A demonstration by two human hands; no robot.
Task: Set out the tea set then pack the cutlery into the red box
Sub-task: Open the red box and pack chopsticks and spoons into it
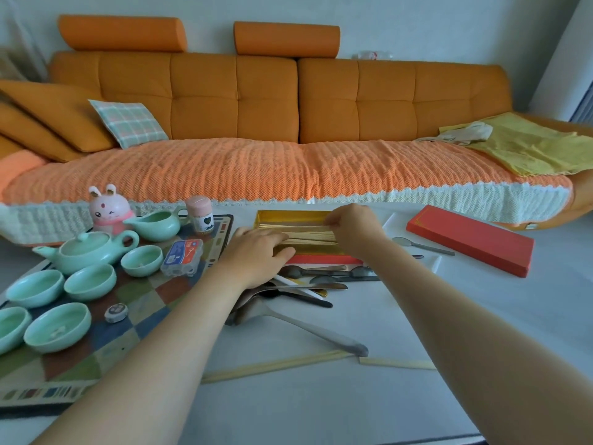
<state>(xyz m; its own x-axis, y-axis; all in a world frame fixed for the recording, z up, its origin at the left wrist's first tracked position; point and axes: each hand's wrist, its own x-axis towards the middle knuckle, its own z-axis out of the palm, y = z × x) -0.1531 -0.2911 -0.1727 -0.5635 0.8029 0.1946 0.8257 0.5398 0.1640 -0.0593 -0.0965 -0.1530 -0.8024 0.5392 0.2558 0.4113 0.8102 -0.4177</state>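
The red box [301,239] sits at 12 o'clock on the table, chopsticks [298,236] inside. Right hand [353,226] pinches their ends; left hand [260,252] lies flat on them. They are light, stiff, smooth sticks — they roll, so hold them as a bunch by the ends.

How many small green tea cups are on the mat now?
5: one cup right of the teapot, two in front of it, two nearest, one cut by the picture's edge. More may lie outside.
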